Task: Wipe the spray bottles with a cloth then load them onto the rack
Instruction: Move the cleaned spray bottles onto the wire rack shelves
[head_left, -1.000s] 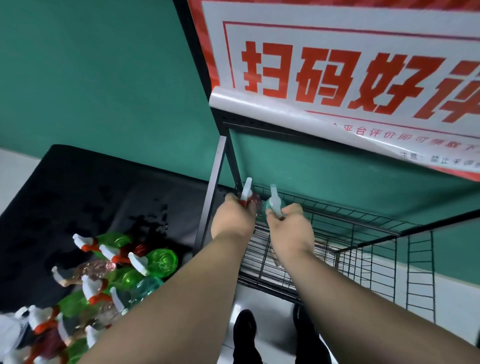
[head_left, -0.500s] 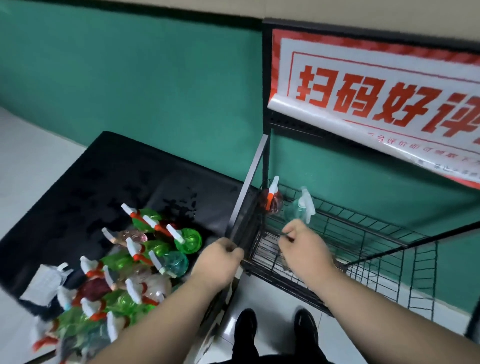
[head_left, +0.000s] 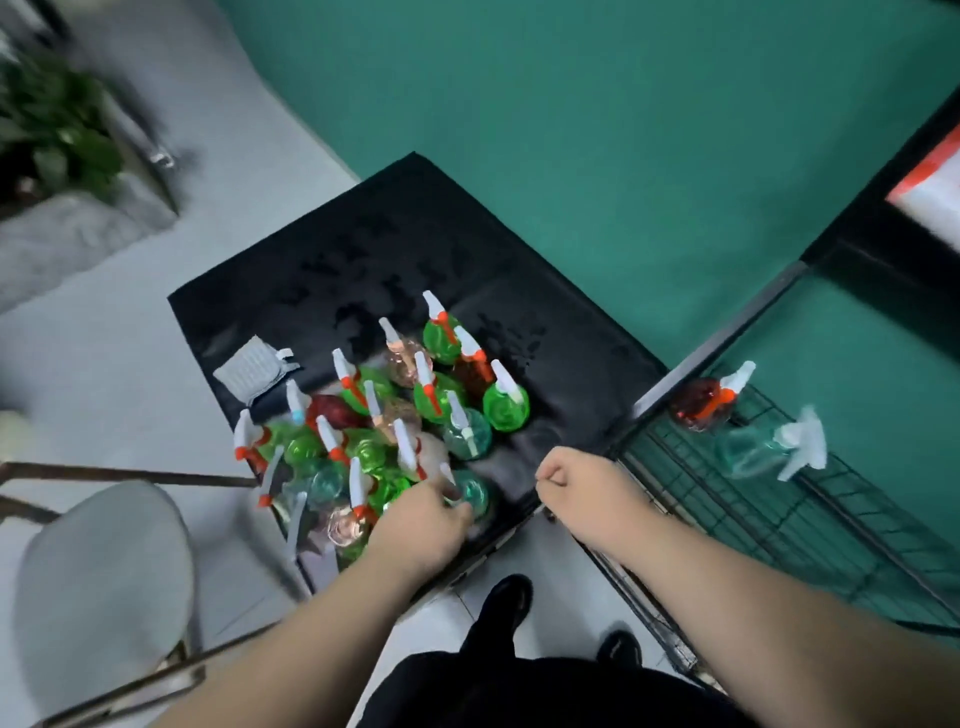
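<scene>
No text is legible; the red-and-white sign (head_left: 932, 195) on the rack (head_left: 722, 338) is too blurred.

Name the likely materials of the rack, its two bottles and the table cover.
Rack: thin black wire grid, likely coated metal. Red bottle and teal bottle: glossy, see-through, probably plastic. Table cover: creased, shiny black sheet, fabric or film, unclear.

The light is dim and soft, and shadows are faint. Fast motion smears things: the plant (head_left: 57, 119) far left of the black tabletop (head_left: 415, 249) is fuzzy, and so is the pale blue bottle (head_left: 769, 447) right of it. Lines bend near the edges.
</scene>
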